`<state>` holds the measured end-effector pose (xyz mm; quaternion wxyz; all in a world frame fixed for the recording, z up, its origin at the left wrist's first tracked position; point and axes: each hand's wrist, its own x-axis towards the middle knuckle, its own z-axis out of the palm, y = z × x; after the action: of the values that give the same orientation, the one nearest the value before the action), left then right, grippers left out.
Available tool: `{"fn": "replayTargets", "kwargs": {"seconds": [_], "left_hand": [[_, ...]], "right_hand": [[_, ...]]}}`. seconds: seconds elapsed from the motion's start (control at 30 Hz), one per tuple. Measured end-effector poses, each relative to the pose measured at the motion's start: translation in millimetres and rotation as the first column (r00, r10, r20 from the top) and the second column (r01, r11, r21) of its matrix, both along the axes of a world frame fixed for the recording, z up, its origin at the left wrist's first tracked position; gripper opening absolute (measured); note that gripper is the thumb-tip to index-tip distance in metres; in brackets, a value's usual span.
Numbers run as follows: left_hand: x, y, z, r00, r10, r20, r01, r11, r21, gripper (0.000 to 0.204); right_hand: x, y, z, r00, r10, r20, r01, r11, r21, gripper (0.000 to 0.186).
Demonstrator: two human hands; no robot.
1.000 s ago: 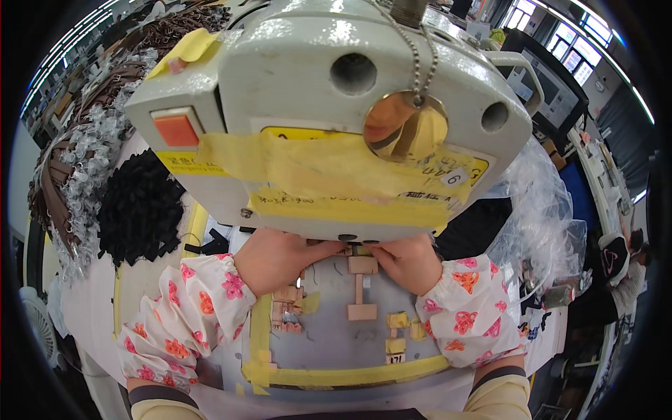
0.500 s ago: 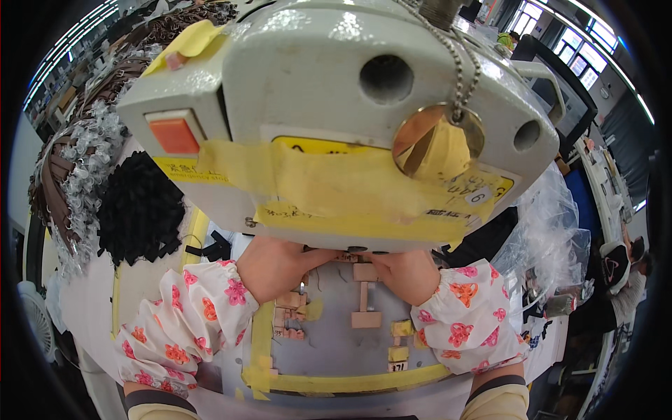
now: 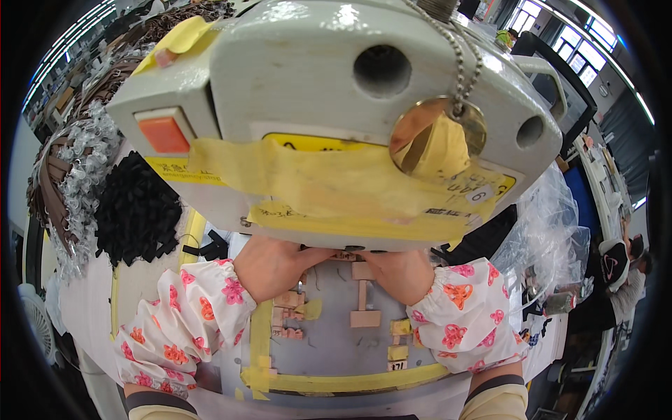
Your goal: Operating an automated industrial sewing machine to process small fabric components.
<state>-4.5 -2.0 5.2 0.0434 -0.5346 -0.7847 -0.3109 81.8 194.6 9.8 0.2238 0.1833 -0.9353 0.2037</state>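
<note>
My left hand (image 3: 273, 266) and my right hand (image 3: 399, 274) meet beneath the grey machine head (image 3: 308, 77), thumbs pointing inward at a small block at the back of a grey plate (image 3: 332, 336). Both hands are curled, their fingertips largely hidden by the machine and hands, so what they grip is unclear. Below them, pale blocks form an I shape (image 3: 365, 318). More blocks (image 3: 287, 299) lie by my left wrist, and yellow-taped blocks (image 3: 397, 353) by my right sleeve. The head carries yellow tape (image 3: 315, 182), an orange button (image 3: 162, 134) and a hanging metal disc (image 3: 437, 136).
A heap of black pieces (image 3: 136, 210) and brown straps with clear plastic (image 3: 73, 168) lie at left, beside a fan (image 3: 36, 315). Crumpled clear bags (image 3: 546, 238) and a monitor (image 3: 581, 112) are at right. A person (image 3: 616, 287) is at the far right edge.
The view has shifted slightly, so the machine head and both hands appear a little lower than a second ago. The hands have barely moved over the last half second.
</note>
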Motion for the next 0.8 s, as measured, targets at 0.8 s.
{"fn": "replayTargets", "kwargs": {"seconds": [0.8], "left_hand": [[-5, -5, -8, 0.96, 0.112, -0.255, -0.122, 0.992, -0.025, 0.032]], "right_hand": [[-5, 3, 6, 0.999, 0.002, -0.047, 0.002, 0.997, 0.08, 0.021]]}}
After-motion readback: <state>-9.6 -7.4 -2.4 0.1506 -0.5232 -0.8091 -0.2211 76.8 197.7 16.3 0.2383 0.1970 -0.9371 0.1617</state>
